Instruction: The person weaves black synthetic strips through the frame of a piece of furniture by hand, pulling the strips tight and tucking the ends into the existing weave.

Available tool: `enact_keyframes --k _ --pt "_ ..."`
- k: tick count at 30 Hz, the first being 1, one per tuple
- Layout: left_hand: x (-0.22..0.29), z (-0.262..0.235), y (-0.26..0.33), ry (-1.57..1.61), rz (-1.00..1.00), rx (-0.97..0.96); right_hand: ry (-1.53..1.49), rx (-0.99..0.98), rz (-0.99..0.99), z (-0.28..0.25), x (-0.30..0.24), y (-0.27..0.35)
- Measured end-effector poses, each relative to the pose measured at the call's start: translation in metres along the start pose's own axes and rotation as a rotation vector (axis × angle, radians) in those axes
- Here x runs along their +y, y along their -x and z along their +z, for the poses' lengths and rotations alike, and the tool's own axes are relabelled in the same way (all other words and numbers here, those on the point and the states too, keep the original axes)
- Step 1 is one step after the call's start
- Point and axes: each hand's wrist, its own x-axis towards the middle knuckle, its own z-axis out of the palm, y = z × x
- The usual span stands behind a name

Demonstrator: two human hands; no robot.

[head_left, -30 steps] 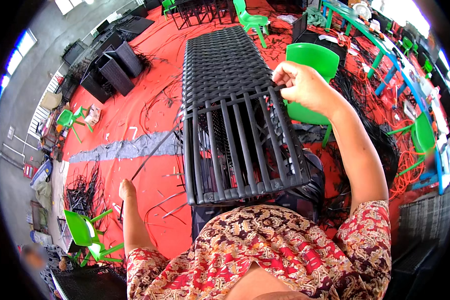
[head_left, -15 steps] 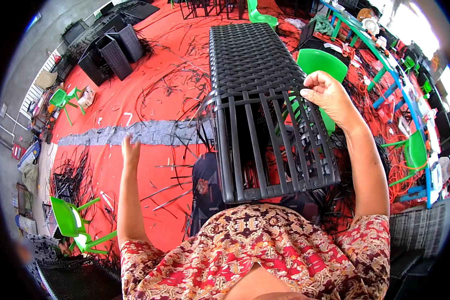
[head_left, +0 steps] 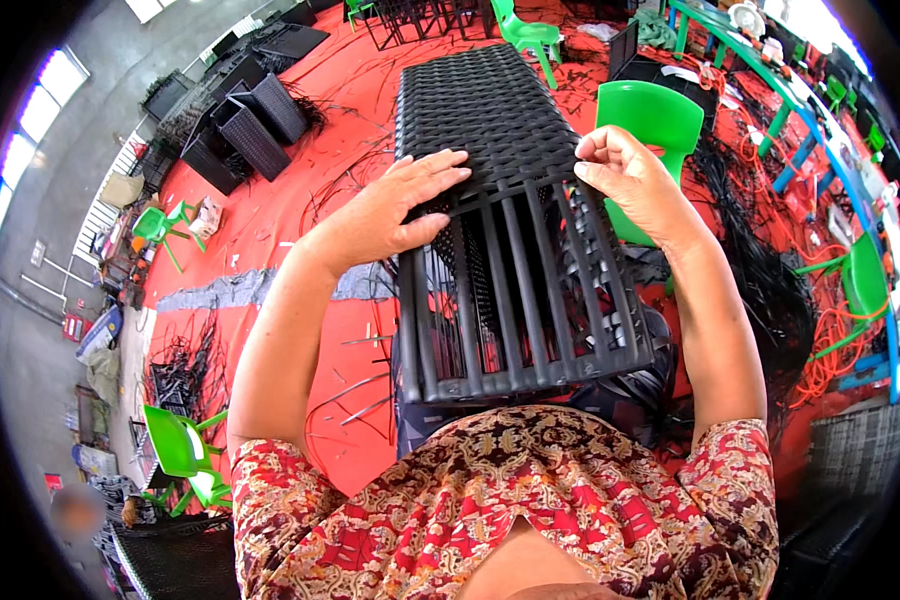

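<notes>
A long black woven furniture piece [head_left: 480, 120] stands in front of me, its far part covered in tight weave. Toward me the weave stops, and bare black slats [head_left: 510, 270] run lengthwise with gaps between them. My left hand [head_left: 390, 210] lies on the left edge where weave meets slats, palm down, fingers stretched and thumb apart. At the right edge of the weave is my right hand [head_left: 630, 175], thumb and forefinger brought together. Whatever sits between those fingertips is too small to make out.
Green plastic chairs stand around, one [head_left: 650, 115] close behind my right hand. Loose black strips [head_left: 750, 250] are heaped at the right on the red floor covering [head_left: 340, 140]. A long blue-edged table [head_left: 820, 130] holds clutter. Dark woven pieces [head_left: 250, 130] stand far left.
My left hand has come from over the floor at left onto the woven piece. My right hand stays at the weave's right edge. The whole view has shifted slightly.
</notes>
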Motion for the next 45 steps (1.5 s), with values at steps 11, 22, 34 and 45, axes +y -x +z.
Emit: enact_keyframes --k 11,22,34,45 --pt "-0.004 -0.026 0.019 0.289 -0.224 -0.032 -0.535 -0.074 0.053 0.055 0.008 -0.011" --pt "0.007 0.019 -0.06 0.093 0.042 0.097 -1.092 0.126 0.0 0.097 0.027 -0.005" --pt "0.033 -0.009 -0.03 0.376 -0.039 0.113 -1.111 -0.457 0.03 0.109 0.029 -0.005" --pt "0.034 -0.018 -0.007 0.429 -0.056 0.163 -1.076 -0.424 -0.059 0.119 0.027 -0.004"
